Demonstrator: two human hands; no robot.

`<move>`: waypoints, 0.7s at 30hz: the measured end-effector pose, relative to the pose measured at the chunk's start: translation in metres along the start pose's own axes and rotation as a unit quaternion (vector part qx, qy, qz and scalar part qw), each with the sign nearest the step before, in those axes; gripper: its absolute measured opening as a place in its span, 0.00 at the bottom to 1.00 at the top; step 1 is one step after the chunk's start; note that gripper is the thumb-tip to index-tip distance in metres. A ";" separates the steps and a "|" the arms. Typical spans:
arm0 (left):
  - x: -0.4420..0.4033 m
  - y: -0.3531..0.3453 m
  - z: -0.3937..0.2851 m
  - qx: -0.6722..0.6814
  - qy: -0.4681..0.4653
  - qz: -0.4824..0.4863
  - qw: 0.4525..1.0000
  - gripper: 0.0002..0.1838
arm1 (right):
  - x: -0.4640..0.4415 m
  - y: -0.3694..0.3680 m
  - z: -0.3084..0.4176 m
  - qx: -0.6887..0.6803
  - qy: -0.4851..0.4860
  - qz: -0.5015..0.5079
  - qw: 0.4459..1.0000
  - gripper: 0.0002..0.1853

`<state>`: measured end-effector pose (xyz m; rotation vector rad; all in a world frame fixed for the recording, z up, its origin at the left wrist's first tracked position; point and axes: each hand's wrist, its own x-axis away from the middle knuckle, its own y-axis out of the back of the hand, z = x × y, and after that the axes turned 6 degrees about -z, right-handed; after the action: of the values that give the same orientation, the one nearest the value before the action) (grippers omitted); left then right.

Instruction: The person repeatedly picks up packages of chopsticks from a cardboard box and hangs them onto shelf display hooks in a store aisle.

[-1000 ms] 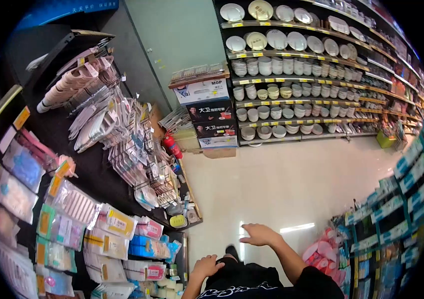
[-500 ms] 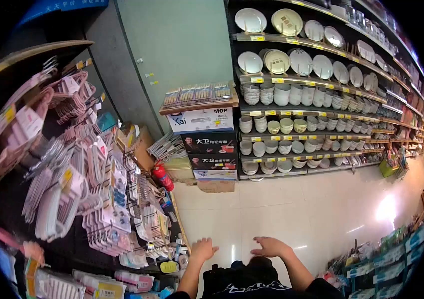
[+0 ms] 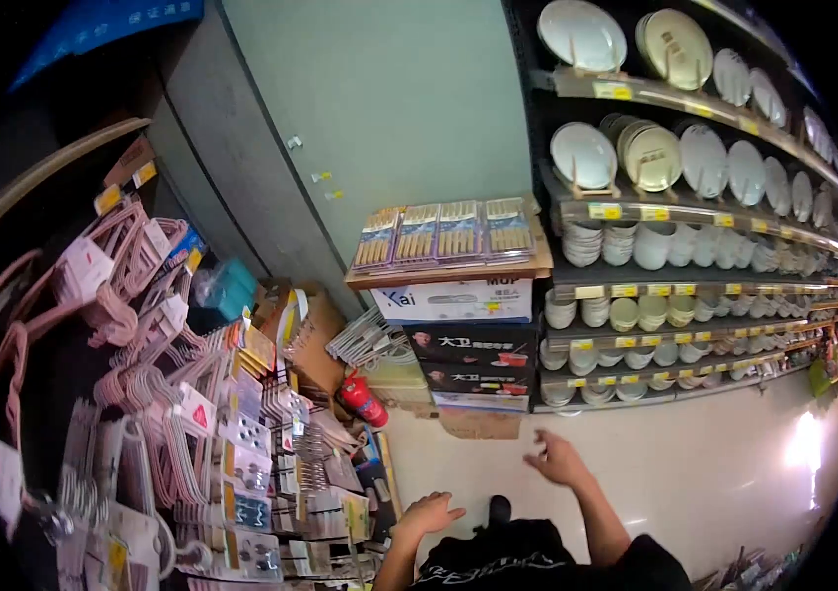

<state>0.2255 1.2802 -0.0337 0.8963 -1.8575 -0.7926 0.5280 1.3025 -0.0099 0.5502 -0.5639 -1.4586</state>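
Pale floor [image 3: 700, 478] stretches beyond both empty hands, fingers loosely parted: the left hand [image 3: 427, 513] near the hanging packets [image 3: 251, 468], the right hand [image 3: 559, 460] before the stacked boxes [image 3: 475, 352]. Keeping the left hand tucked in should spare those packets.

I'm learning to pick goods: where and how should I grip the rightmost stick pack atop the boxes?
Likely best: grip the rightmost stick pack by its right edge, right hand coming from the front right. It lies flat, another pack close on its left, a narrow strip of board on its right.
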 end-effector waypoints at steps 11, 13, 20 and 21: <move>-0.157 0.125 0.025 0.156 -0.094 -0.300 0.936 0.33 | -0.266 0.023 0.092 -0.258 0.066 -0.106 0.958 0.25; -0.205 0.154 0.020 0.218 -0.138 -0.334 0.907 0.32 | -0.306 0.024 0.089 -0.250 0.059 -0.116 0.960 0.24; -0.352 0.241 0.015 0.568 -0.111 -0.269 0.770 0.25 | -0.420 0.005 0.083 -0.368 -0.039 -0.214 0.904 0.19; -0.367 0.249 0.016 0.591 -0.093 -0.260 0.758 0.25 | -0.430 0.001 0.073 -0.345 -0.008 -0.224 0.912 0.17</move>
<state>0.2698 1.7206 -0.0009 2.2557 -2.2579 0.1603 0.4668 1.7321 0.0363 0.0969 0.1042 -1.9650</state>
